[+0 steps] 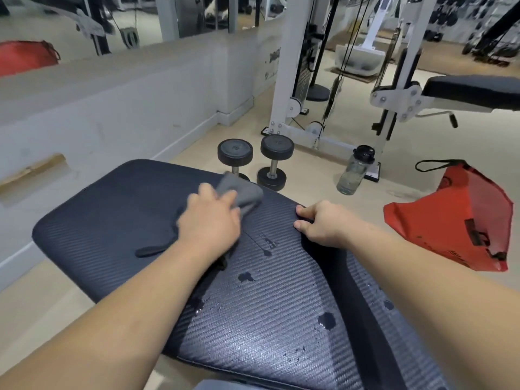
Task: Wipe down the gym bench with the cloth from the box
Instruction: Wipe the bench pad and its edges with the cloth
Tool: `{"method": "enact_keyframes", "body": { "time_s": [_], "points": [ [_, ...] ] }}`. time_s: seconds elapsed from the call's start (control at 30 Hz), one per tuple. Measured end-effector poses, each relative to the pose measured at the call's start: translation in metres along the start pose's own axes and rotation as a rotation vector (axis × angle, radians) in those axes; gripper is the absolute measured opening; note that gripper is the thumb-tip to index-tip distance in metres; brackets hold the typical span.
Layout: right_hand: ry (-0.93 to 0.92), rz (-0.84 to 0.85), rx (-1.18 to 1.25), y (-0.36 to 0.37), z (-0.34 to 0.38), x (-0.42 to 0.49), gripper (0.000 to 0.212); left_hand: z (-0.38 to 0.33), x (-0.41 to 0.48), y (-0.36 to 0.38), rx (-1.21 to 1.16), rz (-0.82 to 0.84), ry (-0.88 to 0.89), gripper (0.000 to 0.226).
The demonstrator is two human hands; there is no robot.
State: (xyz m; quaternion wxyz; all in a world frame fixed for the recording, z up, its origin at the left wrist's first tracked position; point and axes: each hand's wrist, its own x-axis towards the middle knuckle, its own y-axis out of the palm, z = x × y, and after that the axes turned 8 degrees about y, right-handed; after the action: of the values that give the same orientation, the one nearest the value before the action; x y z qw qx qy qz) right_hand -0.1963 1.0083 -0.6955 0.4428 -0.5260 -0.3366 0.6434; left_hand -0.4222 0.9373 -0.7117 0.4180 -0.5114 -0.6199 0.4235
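Note:
A dark blue padded gym bench (118, 220) fills the middle of the view, with water drops on its near part. My left hand (209, 220) holds a grey cloth (243, 194) against the pad near its far right edge; the hand and cloth are blurred. My right hand (323, 223) grips the bench's right edge, fingers curled over the rim beside a gap between pad sections.
Two black dumbbells (273, 164) stand upright on the floor just beyond the bench. A clear water bottle (356, 170) stands to their right. A red bag (461, 218) lies at the right. A white cable machine (289, 80) and another bench (472, 88) stand behind. A wall runs along the left.

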Motion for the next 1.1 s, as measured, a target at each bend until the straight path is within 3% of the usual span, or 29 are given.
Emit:
{"method": "enact_keyframes", "body": {
  "time_s": [0.07,0.23,0.3,0.4,0.43,0.57,0.6,0.67,0.77,0.83,0.9,0.97,1.1],
  "points": [
    [0.004,0.005,0.008,0.001,-0.002,0.002,0.058,-0.004,-0.006,0.002,0.072,-0.013,-0.062,0.035],
    [0.003,0.012,0.047,0.000,-0.005,0.011,0.055,-0.024,-0.031,0.009,-0.120,0.116,0.362,0.041],
    [0.004,0.014,0.033,0.003,-0.005,0.012,0.057,-0.009,-0.017,0.007,-0.146,0.068,0.267,0.040],
    [0.020,0.014,0.029,0.005,-0.007,0.012,0.060,-0.001,-0.011,0.004,0.044,-0.070,-0.030,0.033],
    [0.020,0.018,0.033,0.006,-0.006,0.012,0.061,-0.006,-0.017,0.004,0.074,-0.060,-0.025,0.032],
    [0.010,0.020,0.056,0.004,-0.006,0.014,0.064,-0.031,-0.046,0.005,-0.128,0.126,0.397,0.039],
    [0.005,0.021,0.052,0.003,-0.005,0.014,0.061,-0.028,-0.044,0.006,-0.162,0.138,0.431,0.041],
    [0.010,0.019,0.039,0.004,-0.005,0.013,0.057,-0.012,-0.027,0.003,-0.146,0.083,0.295,0.041],
    [0.027,0.010,0.059,0.008,-0.006,0.015,0.060,0.008,-0.021,-0.001,0.056,-0.030,0.013,0.029],
    [0.024,0.018,0.078,0.009,-0.006,0.017,0.059,0.007,-0.033,0.000,0.063,-0.011,0.143,0.029],
    [0.030,0.020,0.075,0.009,-0.005,0.017,0.058,0.003,-0.050,0.001,-0.101,0.077,0.412,0.039],
    [0.028,0.015,0.058,0.009,-0.003,0.015,0.059,0.011,-0.051,-0.002,-0.226,0.163,0.510,0.044],
    [0.036,0.015,0.075,0.011,-0.005,0.013,0.059,0.039,-0.035,-0.009,-0.036,-0.036,0.123,0.036]
  ]
}}
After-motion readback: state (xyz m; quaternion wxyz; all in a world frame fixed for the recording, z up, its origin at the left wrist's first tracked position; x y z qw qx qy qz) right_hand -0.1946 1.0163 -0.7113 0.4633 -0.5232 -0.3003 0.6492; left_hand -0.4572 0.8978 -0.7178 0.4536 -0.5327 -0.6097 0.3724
